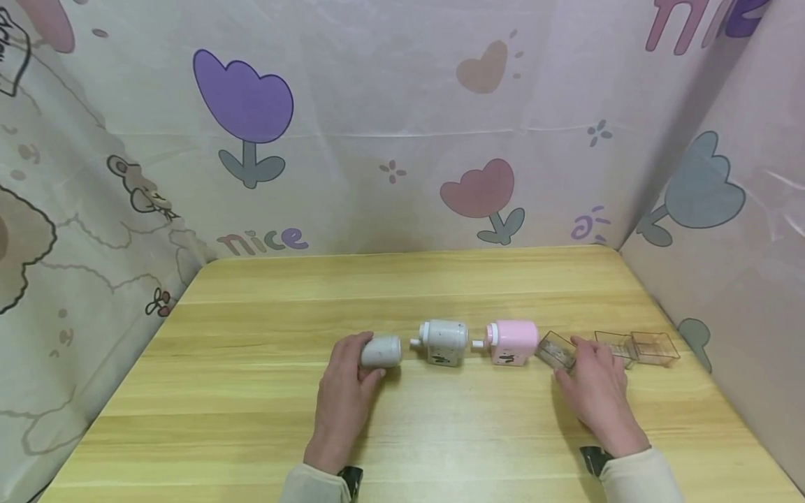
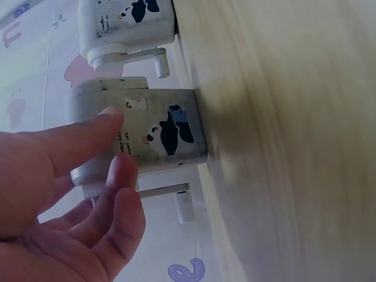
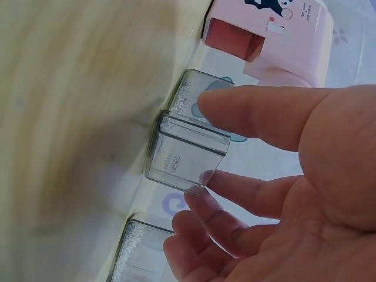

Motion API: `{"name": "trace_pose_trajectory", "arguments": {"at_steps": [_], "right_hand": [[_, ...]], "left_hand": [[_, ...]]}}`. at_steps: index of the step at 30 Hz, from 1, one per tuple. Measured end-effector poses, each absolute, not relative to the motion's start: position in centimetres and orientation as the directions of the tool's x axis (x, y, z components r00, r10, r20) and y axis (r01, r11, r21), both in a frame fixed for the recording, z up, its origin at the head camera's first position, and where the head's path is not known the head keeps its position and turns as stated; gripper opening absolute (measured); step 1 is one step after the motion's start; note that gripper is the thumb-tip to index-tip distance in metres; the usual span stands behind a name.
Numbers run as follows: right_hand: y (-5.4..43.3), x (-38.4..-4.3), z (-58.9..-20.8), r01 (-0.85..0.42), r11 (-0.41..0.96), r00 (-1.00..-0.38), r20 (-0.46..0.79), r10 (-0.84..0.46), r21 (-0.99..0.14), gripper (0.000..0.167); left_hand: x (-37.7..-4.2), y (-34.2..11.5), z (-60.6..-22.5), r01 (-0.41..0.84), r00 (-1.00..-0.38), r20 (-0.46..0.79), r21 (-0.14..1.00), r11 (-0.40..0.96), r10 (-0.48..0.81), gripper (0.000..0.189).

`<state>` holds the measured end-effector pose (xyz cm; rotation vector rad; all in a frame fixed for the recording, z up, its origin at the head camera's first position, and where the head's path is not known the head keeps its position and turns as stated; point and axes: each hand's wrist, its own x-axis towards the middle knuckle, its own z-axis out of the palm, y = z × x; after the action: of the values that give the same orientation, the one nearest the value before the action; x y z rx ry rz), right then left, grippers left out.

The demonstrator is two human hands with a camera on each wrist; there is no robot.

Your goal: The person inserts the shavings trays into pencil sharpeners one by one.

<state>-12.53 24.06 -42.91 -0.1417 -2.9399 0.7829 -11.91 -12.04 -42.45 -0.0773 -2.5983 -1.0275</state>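
Curls the left hand round a pale grey, boxy plastic pencil sharpener with a crank and dark printed figure, leftmost of three on a yellow wood-grain table. Pinches between thumb and fingers of the right hand a clear plastic box with pale shavings, just right of a pink plastic sharpener. Has a second pale grey sharpener in the middle, two more clear boxes at right. Cannot tell how firm either grip is.

We lose part of a grey sharpener behind the left hand; the right-wrist view crops the pink sharpener.
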Motion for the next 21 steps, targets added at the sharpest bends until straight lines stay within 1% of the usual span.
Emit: {"name": "trace_pose_trajectory", "arguments": {"at_steps": [10, 21], "right_hand": [[24.14, -12.55, -42.8, 0.086, 0.863, -0.991, 0.05, 0.128, -0.498, 0.068], [24.22, -12.48, -42.81, 0.098, 0.861, -0.991, 0.031, 0.13, -0.499, 0.063]], "left_hand": [[-11.83, -12.13, -42.28, 0.189, -0.948, 0.316, 0.669, 0.719, -0.046, 0.05], [-11.6, -11.88, -41.71, 0.258, -0.955, 0.292, 0.709, 0.657, 0.059, 0.049]]}}
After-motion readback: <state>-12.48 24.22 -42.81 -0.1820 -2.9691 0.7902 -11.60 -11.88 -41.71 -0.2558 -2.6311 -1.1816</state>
